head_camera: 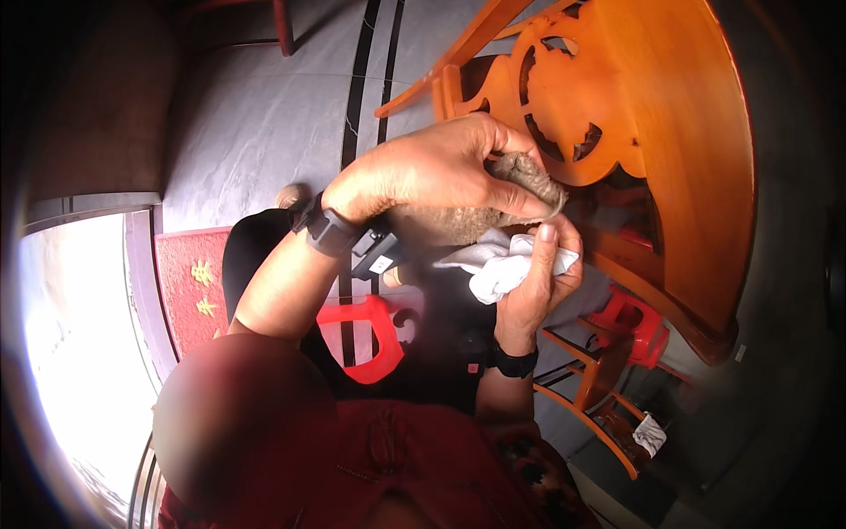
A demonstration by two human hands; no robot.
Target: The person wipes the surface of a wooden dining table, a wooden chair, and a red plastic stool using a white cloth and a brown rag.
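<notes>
My left hand (436, 168) reaches in from the left, its thumb and fingers pinching a grey-brown fuzzy cloth (522, 175). More fuzzy grey-brown material (443, 221) hangs below that palm. My right hand (538, 284) is just below and to the right, closed around a crumpled white cloth or tissue (499, 271). Its fingertips meet the lower edge of the brown cloth, close to my left thumb. Both wrists wear black bands, and a small dark device is on the left one. Some right fingers are hidden behind the white material.
An orange wooden chair (687, 132) with a carved back stands at the upper right. A red plastic stool (634, 324) and a smaller wooden chair (595, 377) with a whitish cloth (650, 435) are lower right. Another red plastic piece (390, 344) lies below my hands. A red mat (192, 284) adjoins the bright doorway.
</notes>
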